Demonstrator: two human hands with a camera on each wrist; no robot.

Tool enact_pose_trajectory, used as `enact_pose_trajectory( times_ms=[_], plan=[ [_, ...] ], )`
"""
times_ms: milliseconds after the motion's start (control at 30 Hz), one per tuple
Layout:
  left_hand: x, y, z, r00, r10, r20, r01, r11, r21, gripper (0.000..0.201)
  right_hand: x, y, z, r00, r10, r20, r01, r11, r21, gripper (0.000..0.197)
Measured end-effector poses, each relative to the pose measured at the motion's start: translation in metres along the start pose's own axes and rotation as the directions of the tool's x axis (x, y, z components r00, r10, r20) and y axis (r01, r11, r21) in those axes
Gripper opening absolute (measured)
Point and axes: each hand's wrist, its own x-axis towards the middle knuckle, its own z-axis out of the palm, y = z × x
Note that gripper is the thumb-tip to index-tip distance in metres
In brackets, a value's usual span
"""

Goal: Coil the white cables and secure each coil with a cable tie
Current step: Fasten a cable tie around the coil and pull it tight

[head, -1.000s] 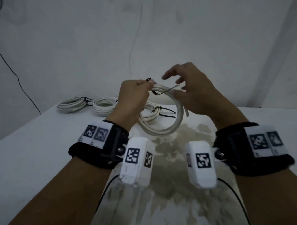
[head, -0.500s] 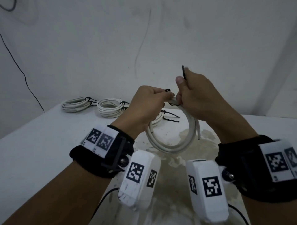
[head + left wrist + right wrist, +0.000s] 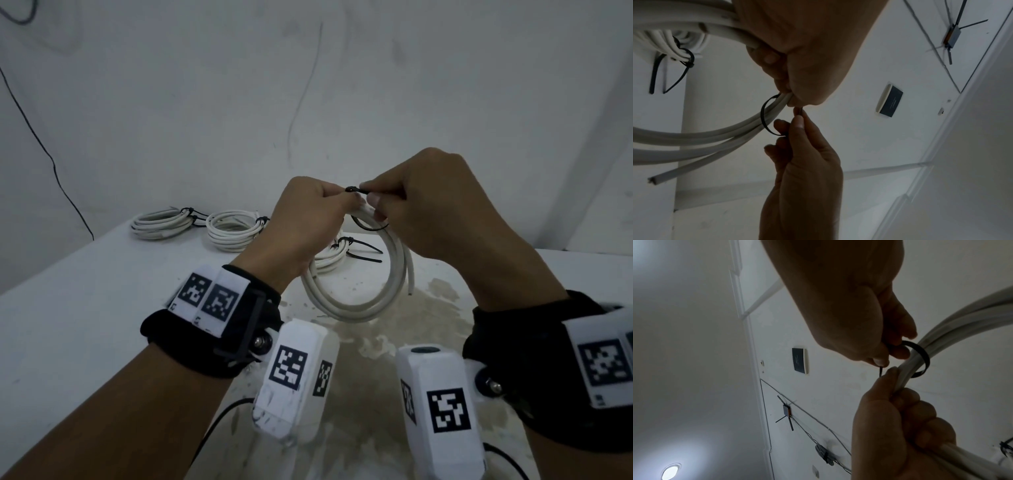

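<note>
A white cable coil [image 3: 359,305] hangs in the air above the table, and my left hand [image 3: 344,202] grips its top strands. A black cable tie [image 3: 371,226] loops loosely round those strands, with its head [image 3: 352,189] at my left thumb. My right hand [image 3: 373,198] pinches the tie's tail right beside that head. In the left wrist view the tie's loop [image 3: 764,118] stands slack around the coil [image 3: 705,134]. The right wrist view shows the loop [image 3: 920,356] between my right fingers [image 3: 879,360] and my left hand [image 3: 900,426].
Three tied white coils [image 3: 161,224] [image 3: 236,229] [image 3: 329,260] lie at the back of the white table [image 3: 68,308], close to the wall. A stained patch [image 3: 411,329] covers the table under the hands. A thin black wire [image 3: 51,161] runs down the wall at left.
My right hand went from spread fingers to pinching the tie's tail, lifted it, then brought it down beside my left thumb at the tie's head. The left hand kept holding the coil.
</note>
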Motion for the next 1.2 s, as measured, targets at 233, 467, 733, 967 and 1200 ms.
enact_pose_trajectory(
  times_ms=[233, 467, 733, 967, 1200],
  plan=[
    [-0.001, 0.000, 0.003, 0.995, 0.097, 0.007, -0.097, 0.978, 0.186, 0.022, -0.003, -0.005, -0.005, 0.998, 0.050, 0.045, -0.044, 0.990, -0.135, 0.021],
    [0.000, -0.002, 0.005, 0.977, 0.207, 0.042, -0.204, 0.871, 0.447, 0.024, 0.000, 0.001, 0.004, 0.997, 0.082, 0.009, -0.082, 0.997, 0.004, 0.019],
    [-0.001, 0.005, -0.002, 0.960, 0.278, 0.043, -0.274, 0.891, 0.361, 0.025, 0.003, 0.008, 0.014, 0.972, 0.221, 0.073, -0.226, 0.820, 0.525, 0.023],
    [-0.001, 0.008, -0.010, 0.940, 0.307, 0.149, -0.341, 0.863, 0.372, 0.029, 0.002, 0.003, 0.010, 0.958, 0.273, 0.085, -0.259, 0.702, 0.664, 0.009],
    [-0.003, 0.006, -0.007, 0.931, 0.296, 0.213, -0.357, 0.861, 0.363, 0.021, 0.003, 0.009, 0.009, 0.941, 0.322, 0.101, -0.322, 0.765, 0.557, 0.003]
  ],
)
